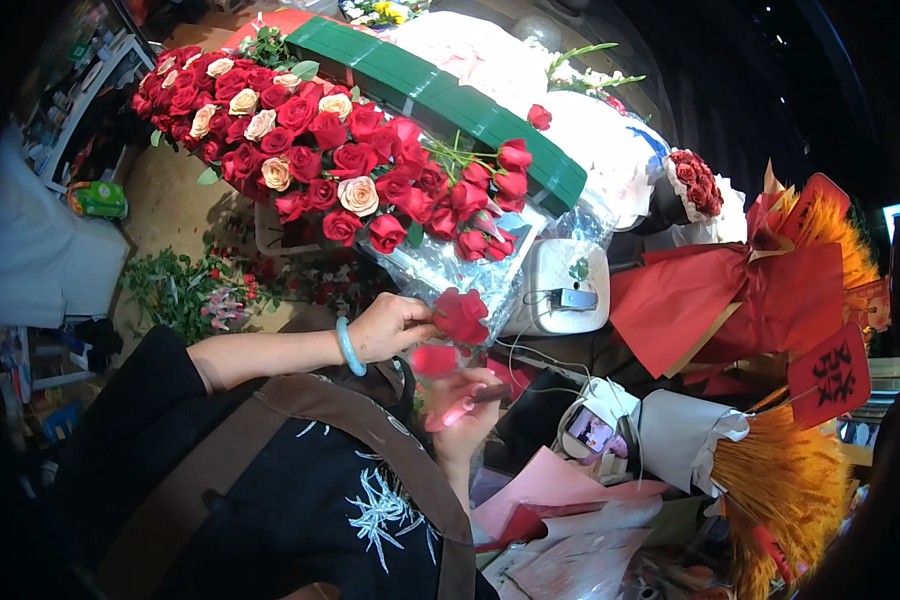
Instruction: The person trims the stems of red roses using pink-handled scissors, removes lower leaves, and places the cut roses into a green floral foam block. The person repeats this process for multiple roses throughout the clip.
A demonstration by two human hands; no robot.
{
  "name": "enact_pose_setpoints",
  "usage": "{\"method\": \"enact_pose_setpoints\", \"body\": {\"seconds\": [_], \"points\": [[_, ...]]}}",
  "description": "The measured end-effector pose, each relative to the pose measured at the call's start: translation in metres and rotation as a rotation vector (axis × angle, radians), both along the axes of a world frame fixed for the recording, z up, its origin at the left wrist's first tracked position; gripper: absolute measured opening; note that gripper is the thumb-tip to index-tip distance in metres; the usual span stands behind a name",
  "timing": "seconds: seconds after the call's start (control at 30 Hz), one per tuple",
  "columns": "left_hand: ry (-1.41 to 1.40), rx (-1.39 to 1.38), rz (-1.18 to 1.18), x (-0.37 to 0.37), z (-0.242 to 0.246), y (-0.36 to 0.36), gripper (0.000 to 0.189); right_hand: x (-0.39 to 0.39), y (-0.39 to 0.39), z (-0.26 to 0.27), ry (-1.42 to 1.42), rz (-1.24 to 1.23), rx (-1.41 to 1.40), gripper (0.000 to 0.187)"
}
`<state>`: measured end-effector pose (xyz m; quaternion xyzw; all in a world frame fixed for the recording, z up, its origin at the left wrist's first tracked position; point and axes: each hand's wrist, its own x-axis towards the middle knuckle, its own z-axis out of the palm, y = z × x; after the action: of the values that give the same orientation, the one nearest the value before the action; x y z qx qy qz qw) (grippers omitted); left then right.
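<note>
My left hand [390, 327], with a pale blue bangle at the wrist, pinches at the base of a red rose [462, 315]. Just below that bloom is a blurred red petal [435, 360]; whether it is loose or held cannot be told. My right hand [461, 412] is curled around a dark brown object [491, 393], perhaps a handle, whose other end is hidden. Beyond both hands spreads a long arrangement of red roses [296, 112] with some peach roses [358, 196] among them. Several loose cut red roses [469, 196] lie at its right end.
A long green block [435, 94] banded with tape runs behind the roses. To the right are a white box [566, 262] with a cable, red-wrapped bouquets [720, 300], wheat stalks [784, 457] and a phone [589, 430]. Cut greenery [176, 289] heaps on the floor at left.
</note>
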<state>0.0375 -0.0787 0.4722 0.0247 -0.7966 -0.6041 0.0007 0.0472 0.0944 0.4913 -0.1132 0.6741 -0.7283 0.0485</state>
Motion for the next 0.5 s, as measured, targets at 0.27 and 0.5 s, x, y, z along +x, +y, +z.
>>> {"method": "enact_pose_setpoints", "body": {"seconds": [0.27,0.5], "points": [[-0.07,-0.003,-0.057,0.008,-0.012,0.007,0.018,-0.013,0.003,-0.004,-0.183,-0.11,-0.015,0.039],[0.085,-0.05,0.078,0.025,-0.024,-0.001,0.014,-0.008,-0.026,-0.026,-0.027,-0.047,0.139,0.042]]}}
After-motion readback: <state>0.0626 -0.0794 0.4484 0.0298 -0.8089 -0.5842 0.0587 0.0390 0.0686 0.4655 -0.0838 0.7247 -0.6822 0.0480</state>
